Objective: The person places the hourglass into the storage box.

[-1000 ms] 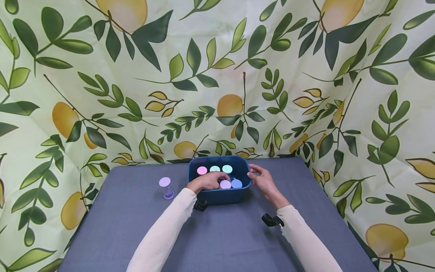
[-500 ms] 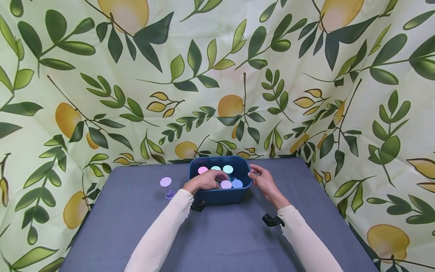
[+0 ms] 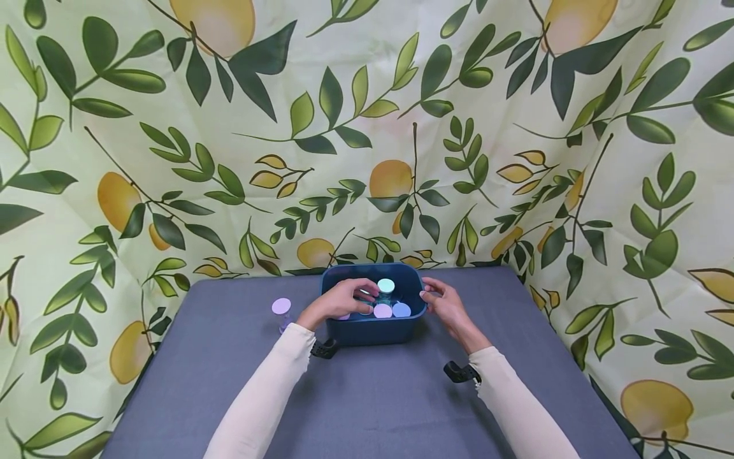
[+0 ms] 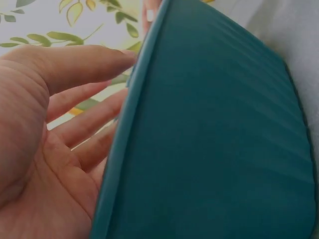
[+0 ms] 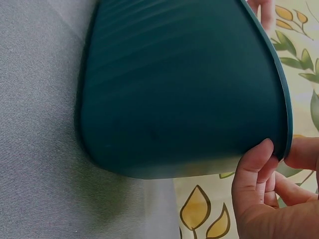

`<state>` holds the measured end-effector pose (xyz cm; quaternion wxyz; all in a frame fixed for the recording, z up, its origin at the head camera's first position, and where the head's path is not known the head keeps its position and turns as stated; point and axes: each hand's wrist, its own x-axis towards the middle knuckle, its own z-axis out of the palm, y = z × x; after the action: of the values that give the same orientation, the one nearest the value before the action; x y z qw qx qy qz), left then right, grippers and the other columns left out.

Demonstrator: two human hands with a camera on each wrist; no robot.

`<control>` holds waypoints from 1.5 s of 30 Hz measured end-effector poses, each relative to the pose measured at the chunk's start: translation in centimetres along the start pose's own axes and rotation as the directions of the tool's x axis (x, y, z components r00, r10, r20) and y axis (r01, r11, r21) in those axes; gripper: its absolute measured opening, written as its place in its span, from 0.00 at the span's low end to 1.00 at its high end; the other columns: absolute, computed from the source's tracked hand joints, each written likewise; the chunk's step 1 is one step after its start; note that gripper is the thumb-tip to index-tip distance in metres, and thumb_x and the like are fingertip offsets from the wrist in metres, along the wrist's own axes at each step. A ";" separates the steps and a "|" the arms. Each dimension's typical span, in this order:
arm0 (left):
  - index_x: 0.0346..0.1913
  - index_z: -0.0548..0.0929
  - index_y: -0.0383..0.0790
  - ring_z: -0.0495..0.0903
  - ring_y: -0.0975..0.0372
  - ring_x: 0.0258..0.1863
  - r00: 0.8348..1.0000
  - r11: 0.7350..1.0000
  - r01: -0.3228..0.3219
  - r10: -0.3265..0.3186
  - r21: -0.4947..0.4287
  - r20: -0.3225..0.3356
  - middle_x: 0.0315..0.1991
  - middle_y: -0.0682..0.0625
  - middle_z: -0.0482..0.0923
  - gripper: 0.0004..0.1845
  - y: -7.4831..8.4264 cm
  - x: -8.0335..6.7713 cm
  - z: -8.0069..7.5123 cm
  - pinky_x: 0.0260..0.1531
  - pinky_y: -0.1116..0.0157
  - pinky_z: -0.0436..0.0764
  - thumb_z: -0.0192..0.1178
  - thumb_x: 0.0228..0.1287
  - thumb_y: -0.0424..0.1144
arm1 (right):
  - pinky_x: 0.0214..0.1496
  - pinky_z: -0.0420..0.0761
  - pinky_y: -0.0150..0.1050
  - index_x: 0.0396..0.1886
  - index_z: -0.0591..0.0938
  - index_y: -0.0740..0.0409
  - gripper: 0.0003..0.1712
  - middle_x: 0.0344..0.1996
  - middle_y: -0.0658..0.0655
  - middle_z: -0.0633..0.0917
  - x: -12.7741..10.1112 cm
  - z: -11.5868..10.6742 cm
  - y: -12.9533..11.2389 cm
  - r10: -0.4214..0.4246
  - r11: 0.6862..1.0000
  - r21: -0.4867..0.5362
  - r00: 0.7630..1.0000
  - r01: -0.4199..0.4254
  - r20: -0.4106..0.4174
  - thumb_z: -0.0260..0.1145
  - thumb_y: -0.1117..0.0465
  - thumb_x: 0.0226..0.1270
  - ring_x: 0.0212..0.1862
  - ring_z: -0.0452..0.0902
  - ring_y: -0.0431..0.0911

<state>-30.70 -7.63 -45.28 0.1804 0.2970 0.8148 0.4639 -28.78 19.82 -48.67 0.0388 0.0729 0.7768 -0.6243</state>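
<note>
A dark blue bin point(image 3: 373, 329) stands at the far middle of the table, holding several sand timers with pastel caps: mint point(image 3: 385, 285), lilac point(image 3: 382, 311) and blue point(image 3: 401, 310). My left hand point(image 3: 339, 299) reaches over the bin's left rim above the timers, hiding those on that side. In the left wrist view its palm point(image 4: 45, 129) and straight fingers lie against the bin wall point(image 4: 209, 139), fingertips hidden behind the rim. My right hand point(image 3: 444, 305) pinches the bin's right rim; the right wrist view shows its fingers point(image 5: 256, 167) on the edge of the bin point(image 5: 179, 89).
A lilac sand timer point(image 3: 281, 313) stands alone on the grey cloth-covered table point(image 3: 373, 401), left of the bin. A lemon-and-leaf printed backdrop point(image 3: 367, 127) encloses the back and both sides. Table edges run close at left and right.
My left hand has moved further back and up inside the bin, now covering the pink and one mint cap. The right hand and the bin stay put.
</note>
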 end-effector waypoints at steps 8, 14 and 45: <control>0.58 0.76 0.30 0.82 0.48 0.55 0.996 0.998 -0.051 0.053 0.032 -0.075 0.57 0.34 0.78 0.20 0.3 -1.6 -0.5 0.58 0.52 0.79 0.64 0.63 0.30 | 0.45 0.80 0.43 0.68 0.72 0.55 0.25 0.52 0.56 0.73 0.1 0.0 0.0 0.001 1.000 -0.010 1.000 -0.001 0.000 0.60 0.61 0.73 0.43 0.72 0.46; 0.55 0.79 0.36 0.82 0.50 0.54 0.987 0.999 -0.044 0.047 0.023 -0.154 0.55 0.36 0.80 0.18 0.4 -3.4 -1.0 0.58 0.51 0.79 0.64 0.63 0.31 | 0.40 0.79 0.35 0.68 0.72 0.55 0.25 0.52 0.56 0.73 0.0 0.0 0.0 0.004 1.000 -0.014 1.000 -0.004 0.003 0.60 0.61 0.72 0.45 0.71 0.47; 0.56 0.80 0.43 0.82 0.53 0.51 0.819 0.996 0.027 0.028 0.087 -0.573 0.50 0.46 0.83 0.17 -2.1 -12.1 -3.1 0.52 0.53 0.82 0.65 0.65 0.40 | 0.49 0.80 0.47 0.68 0.73 0.53 0.25 0.52 0.56 0.73 0.0 -0.1 0.1 0.002 1.000 0.007 1.000 -0.002 0.012 0.60 0.60 0.72 0.46 0.71 0.48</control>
<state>-23.93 -18.40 -45.28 -0.0868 0.1519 0.8517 0.4939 -28.77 19.98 -48.76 0.0437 0.0698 0.7744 -0.6274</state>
